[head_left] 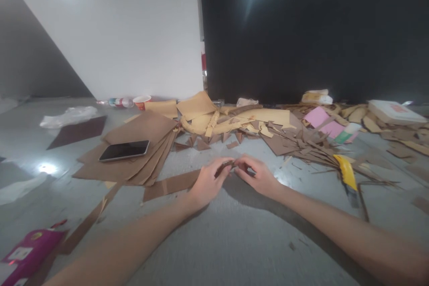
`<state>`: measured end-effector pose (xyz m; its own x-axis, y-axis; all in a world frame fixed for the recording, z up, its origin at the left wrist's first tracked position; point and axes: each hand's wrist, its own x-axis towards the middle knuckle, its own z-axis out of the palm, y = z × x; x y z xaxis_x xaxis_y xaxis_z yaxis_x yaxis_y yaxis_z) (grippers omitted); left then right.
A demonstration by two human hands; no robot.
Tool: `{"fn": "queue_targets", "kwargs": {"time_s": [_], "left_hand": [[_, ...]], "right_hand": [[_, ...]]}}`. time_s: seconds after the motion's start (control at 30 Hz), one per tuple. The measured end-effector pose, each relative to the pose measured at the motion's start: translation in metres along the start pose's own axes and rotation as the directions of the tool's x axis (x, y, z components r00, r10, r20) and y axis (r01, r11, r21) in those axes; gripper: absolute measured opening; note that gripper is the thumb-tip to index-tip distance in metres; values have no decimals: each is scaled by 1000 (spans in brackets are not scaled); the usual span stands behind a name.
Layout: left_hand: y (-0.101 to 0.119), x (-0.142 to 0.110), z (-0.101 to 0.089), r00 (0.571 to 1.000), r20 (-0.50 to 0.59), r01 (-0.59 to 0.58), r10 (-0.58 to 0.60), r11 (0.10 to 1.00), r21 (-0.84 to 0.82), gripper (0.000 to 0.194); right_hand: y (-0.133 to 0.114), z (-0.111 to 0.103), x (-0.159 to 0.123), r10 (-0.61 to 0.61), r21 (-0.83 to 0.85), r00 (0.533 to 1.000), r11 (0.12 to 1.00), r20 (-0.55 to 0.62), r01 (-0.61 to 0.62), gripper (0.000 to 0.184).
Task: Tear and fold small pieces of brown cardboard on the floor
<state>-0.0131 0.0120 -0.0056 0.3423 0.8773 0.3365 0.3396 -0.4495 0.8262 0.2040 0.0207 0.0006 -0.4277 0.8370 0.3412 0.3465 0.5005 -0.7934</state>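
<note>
My left hand (209, 182) and my right hand (256, 175) meet over the grey floor (234, 241), fingers pinched together on a small brown cardboard piece (228, 165) held between them. A long brown cardboard strip (170, 184) lies flat just left of my left hand, its right end under that hand. The piece is mostly hidden by my fingers.
A stack of brown cardboard sheets (134, 152) with a black phone (124, 150) on top lies to the left. Cardboard scraps (301, 143) pile up behind. A yellow utility knife (346, 176) lies at the right. A pink packet (27, 254) sits near left. A paper cup (141, 101) stands by the wall.
</note>
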Motion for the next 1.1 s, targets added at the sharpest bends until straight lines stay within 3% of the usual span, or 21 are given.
{"fn": "queue_targets", "kwargs": {"time_s": [0.13, 0.33, 0.57, 0.9, 1.1], "left_hand": [[3, -2, -1, 998, 14, -69, 68, 993, 92, 30], [10, -4, -2, 997, 68, -57, 48, 990, 128, 28], [10, -4, -2, 996, 83, -35, 26, 994, 104, 29], [8, -4, -1, 997, 67, -37, 28, 991, 132, 27], [8, -4, -1, 998, 53, -46, 40, 991, 124, 25]], "right_hand": [[0, -1, 1, -19, 29, 1000, 999, 1, 19, 28], [7, -3, 5, 151, 276, 987, 948, 45, -158, 41], [6, -2, 7, 214, 264, 976, 944, -39, -197, 47], [0, -2, 2, 56, 123, 994, 991, -91, -44, 27], [-5, -1, 0, -51, 62, 998, 997, -40, 54, 22]]}}
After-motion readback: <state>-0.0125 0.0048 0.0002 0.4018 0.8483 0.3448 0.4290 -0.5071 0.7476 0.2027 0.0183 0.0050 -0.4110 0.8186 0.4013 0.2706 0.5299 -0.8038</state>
